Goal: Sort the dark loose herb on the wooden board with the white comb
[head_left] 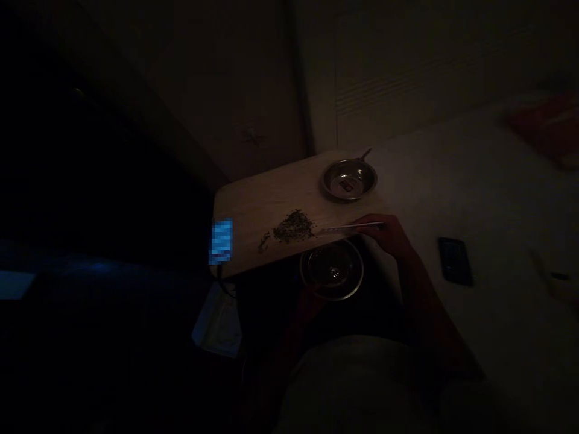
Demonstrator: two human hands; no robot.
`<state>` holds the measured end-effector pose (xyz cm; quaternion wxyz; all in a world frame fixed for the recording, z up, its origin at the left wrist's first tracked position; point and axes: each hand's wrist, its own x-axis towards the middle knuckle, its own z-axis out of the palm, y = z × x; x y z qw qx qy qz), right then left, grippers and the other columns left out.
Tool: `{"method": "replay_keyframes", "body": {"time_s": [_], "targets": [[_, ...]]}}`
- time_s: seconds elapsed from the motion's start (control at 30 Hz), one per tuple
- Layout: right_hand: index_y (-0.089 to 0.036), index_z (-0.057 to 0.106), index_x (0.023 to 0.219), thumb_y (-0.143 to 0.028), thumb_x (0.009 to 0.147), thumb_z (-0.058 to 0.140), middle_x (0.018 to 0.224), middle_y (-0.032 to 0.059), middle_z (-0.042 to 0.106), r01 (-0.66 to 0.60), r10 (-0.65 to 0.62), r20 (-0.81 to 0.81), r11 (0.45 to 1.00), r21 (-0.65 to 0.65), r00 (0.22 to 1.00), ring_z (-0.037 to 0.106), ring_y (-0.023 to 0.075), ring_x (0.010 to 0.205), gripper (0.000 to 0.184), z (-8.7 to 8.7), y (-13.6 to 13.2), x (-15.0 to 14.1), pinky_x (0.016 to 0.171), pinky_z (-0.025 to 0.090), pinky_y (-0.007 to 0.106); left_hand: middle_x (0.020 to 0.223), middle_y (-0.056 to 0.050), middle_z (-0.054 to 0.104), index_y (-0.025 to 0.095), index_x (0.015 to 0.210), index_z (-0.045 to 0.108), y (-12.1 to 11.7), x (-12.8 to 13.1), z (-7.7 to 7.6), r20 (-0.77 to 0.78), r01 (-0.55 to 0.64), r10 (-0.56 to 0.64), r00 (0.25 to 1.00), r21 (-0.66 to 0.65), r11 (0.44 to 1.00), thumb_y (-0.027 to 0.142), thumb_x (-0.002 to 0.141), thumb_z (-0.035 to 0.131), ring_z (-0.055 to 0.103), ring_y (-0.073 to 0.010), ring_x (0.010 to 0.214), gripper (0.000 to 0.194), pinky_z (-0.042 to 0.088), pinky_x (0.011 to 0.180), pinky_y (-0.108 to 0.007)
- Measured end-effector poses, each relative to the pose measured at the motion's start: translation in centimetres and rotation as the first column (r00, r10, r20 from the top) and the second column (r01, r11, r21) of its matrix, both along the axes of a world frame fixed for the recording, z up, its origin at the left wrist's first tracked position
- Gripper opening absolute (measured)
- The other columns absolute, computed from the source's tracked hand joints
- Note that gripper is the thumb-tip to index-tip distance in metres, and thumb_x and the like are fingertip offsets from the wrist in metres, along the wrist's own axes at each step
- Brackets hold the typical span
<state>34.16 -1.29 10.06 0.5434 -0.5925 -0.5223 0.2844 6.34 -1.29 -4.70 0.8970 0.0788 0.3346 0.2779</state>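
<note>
The scene is very dark. My right hand is closed on a knife, whose thin pale blade points left across the wooden board. Just beyond the blade's tip lies a loose heap of dark chopped bits, apparently herbs, with a smaller scatter to its left. Below the board's near edge, my left hand grips the rim of a round metal bowl. Something glints inside that bowl, but its contents are too dark to make out. The left fingers are mostly lost in shadow.
A shallow metal dish sits at the board's far right, with a thin handle sticking out behind it. A dark phone rests on the pale surface to the right. A lit, blurred screen stands at the board's left end; a red object lies far right.
</note>
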Motion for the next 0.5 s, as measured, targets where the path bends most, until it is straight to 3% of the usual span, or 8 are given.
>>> {"method": "replay_keyframes", "body": {"time_s": [0.4,0.5], "targets": [[-0.021,0.077,0.082,-0.040,0.074,0.076,0.085,0.0039,0.077,-0.116,0.117,0.005,0.992,-0.038,0.993,0.071,0.0217,0.081,0.020,0.61,-0.83,0.47,0.079,0.054,0.032,0.106,-0.013,0.074,0.007,0.105,0.068,-0.05,-0.03,0.05,-0.001,-0.005,0.005,1.000,0.015,1.000,0.016,0.077,0.059,0.066,-0.0271,0.109,0.031,0.035,0.111,-0.042],[-0.020,0.077,0.080,-0.040,0.072,0.078,0.083,0.0043,0.076,-0.065,0.065,-0.017,0.997,-0.028,0.998,0.071,0.0216,0.078,0.021,0.49,-0.91,0.63,0.075,0.054,0.032,0.106,-0.012,0.075,0.009,0.107,0.068,-0.04,0.00,0.30,0.015,-0.009,0.009,1.000,0.007,1.000,0.015,0.075,0.059,0.066,-0.0265,0.108,0.033,0.036,0.110,-0.042]]}}
